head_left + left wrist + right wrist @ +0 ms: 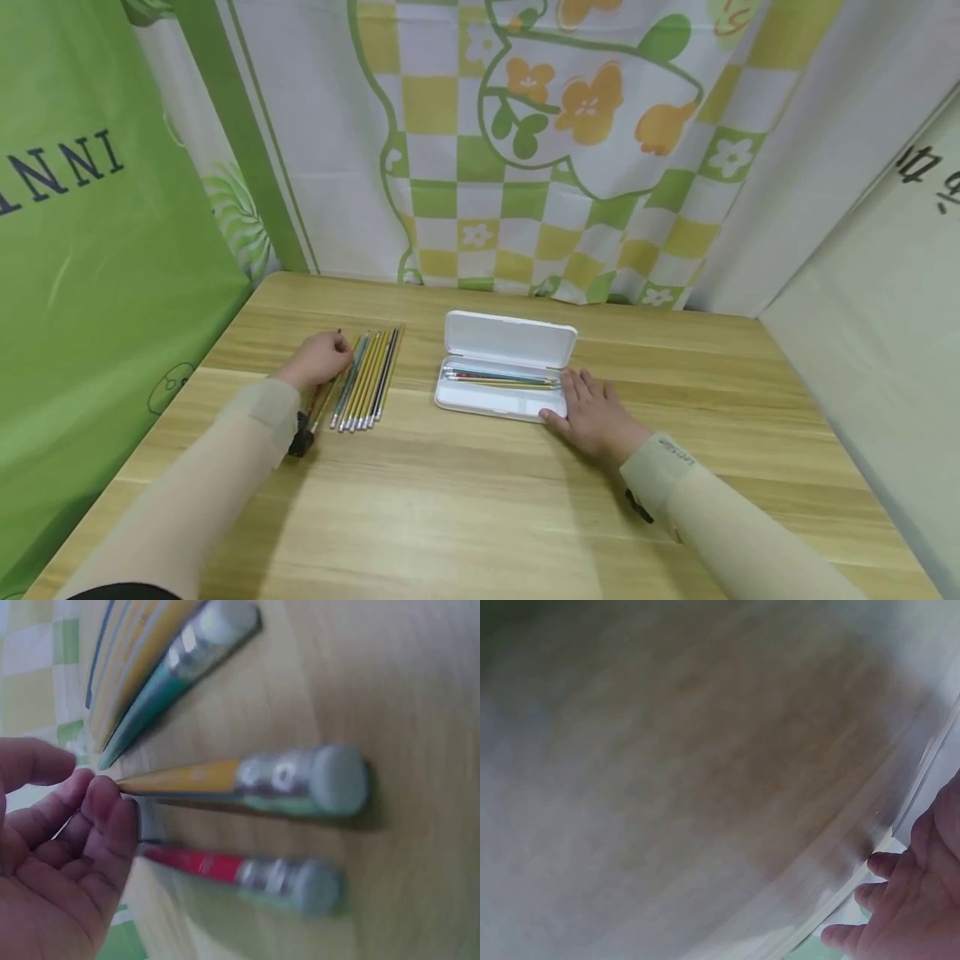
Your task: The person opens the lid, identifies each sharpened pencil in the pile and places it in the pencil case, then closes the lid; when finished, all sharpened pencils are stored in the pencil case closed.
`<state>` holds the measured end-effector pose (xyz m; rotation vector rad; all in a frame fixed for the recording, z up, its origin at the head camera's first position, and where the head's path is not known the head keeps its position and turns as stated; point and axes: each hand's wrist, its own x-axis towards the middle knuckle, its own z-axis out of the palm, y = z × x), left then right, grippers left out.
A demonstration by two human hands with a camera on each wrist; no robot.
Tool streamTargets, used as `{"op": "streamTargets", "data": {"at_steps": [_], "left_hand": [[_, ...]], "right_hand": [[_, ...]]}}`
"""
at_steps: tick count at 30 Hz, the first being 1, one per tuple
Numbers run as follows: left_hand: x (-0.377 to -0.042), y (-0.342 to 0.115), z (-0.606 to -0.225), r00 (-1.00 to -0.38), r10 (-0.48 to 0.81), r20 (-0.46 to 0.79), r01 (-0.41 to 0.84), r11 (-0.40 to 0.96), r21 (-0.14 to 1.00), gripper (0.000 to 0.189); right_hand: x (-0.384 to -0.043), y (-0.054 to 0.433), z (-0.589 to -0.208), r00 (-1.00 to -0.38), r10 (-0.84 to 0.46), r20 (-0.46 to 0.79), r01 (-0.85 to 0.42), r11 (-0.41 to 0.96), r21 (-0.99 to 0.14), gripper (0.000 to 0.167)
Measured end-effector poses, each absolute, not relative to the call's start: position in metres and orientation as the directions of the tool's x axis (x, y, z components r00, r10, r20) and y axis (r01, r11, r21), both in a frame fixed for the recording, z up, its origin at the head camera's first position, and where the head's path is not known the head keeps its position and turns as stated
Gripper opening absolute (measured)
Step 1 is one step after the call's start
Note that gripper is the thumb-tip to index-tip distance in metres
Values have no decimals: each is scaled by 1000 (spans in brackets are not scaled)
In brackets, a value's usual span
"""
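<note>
My left hand (pixel 318 358) is at the left of a row of pencils (pixel 367 379), its fingers curled. In the left wrist view, its fingertips meet the far end of a yellow pencil (pixel 199 778); whether they pinch it is hidden. A red pencil (pixel 199 861) lies beside that one, and a green pencil (pixel 154 697) lies on its other side. An open white pencil case (pixel 480 407) holds several pencils (pixel 502 381). Against its right end rests my right hand (pixel 603 421), fingers fairly straight and the thumb at the front edge.
The wooden table (pixel 450 500) bears the case and pencils. A patterned curtain (pixel 480 167) hangs along its back edge. Green fabric (pixel 97 292) stands at the left, and a pale panel (pixel 870 292) at the right.
</note>
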<state>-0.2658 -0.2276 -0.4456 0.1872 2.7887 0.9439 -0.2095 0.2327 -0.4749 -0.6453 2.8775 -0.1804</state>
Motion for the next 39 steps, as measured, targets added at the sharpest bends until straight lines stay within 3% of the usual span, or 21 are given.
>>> {"op": "streamTargets", "data": {"at_steps": [4, 7, 17, 25, 32, 39], "left_hand": [[-269, -227, -442, -966, 216, -142, 115, 852, 510, 20], [-270, -225, -442, -969, 201, -142, 106, 862, 496, 27], [-270, -215, -444, -965, 106, -242, -100, 701, 706, 18], [-275, -217, -448, -948, 115, -295, -136, 692, 709, 20], [-274, -223, -443, -919, 131, -373, -228, 596, 770, 14], [-273, -225, -441, -922, 163, -351, -174, 636, 752, 13]], "right_hand": [[-207, 232, -470, -887, -431, -165, -405, 898, -169, 99], [-206, 231, -466, -886, -428, -179, -399, 900, -178, 98], [-210, 232, -472, -894, -414, -168, -388, 906, -167, 91], [-212, 233, -477, -894, -417, -162, -391, 904, -171, 91], [-212, 232, -476, -894, -418, -164, -389, 903, -181, 93], [-213, 234, -478, -894, -414, -170, -385, 906, -178, 103]]}}
